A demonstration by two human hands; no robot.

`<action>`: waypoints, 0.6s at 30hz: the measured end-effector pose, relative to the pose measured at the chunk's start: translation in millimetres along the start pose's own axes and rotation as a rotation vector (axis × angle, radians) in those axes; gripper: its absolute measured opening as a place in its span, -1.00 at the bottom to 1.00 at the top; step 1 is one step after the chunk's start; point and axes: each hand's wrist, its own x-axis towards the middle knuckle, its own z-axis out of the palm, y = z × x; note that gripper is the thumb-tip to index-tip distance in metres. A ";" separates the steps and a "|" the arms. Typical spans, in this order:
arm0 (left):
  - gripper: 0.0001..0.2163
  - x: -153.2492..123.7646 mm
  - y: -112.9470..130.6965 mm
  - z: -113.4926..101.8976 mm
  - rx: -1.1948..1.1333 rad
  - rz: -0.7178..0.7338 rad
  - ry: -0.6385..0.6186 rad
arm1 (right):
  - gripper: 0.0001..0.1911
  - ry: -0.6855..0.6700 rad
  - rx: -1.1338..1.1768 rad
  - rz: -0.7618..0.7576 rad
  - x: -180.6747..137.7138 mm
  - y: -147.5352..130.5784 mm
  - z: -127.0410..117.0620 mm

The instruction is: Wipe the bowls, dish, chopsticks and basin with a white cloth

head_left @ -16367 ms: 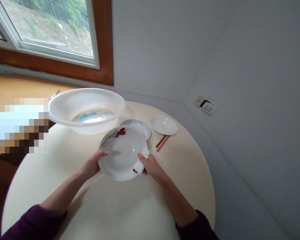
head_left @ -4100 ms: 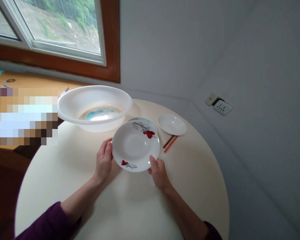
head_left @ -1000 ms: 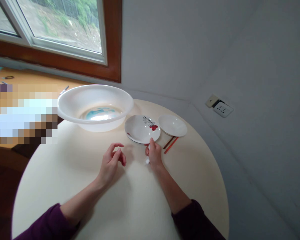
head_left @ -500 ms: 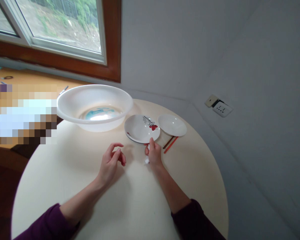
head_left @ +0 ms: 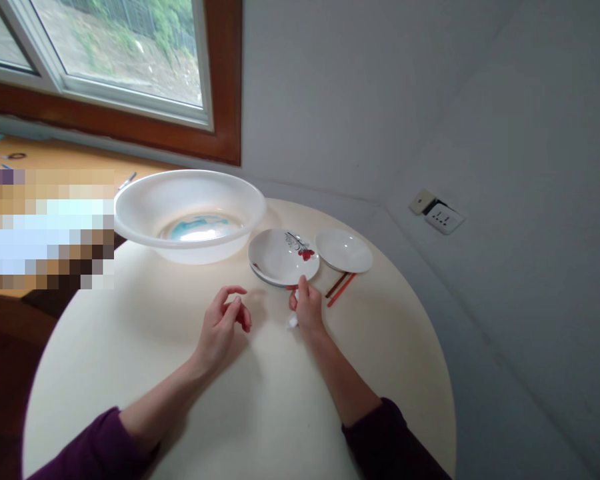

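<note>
Grips wipe [head_left: 293,323] in right hand [head_left: 310,307] by rose plate [head_left: 277,257]. Curls left hand [head_left: 223,320], fingers apart. Sees blue patch [head_left: 195,228] in plastic basin [head_left: 203,255].

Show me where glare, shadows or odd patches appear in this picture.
In the head view: glare inside the round, translucent white plastic basin; a small glint on the round, glossy white plate with a red flower; a soft shadow on the round cream table beside the bare left hand; also head view, square blocks masking part of the left side.
</note>
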 end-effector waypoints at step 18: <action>-0.82 0.3 -3.1 -1.9 0.011 0.000 0.014 | -0.56 0.028 0.053 -0.032 -1.6 -2.8 1.3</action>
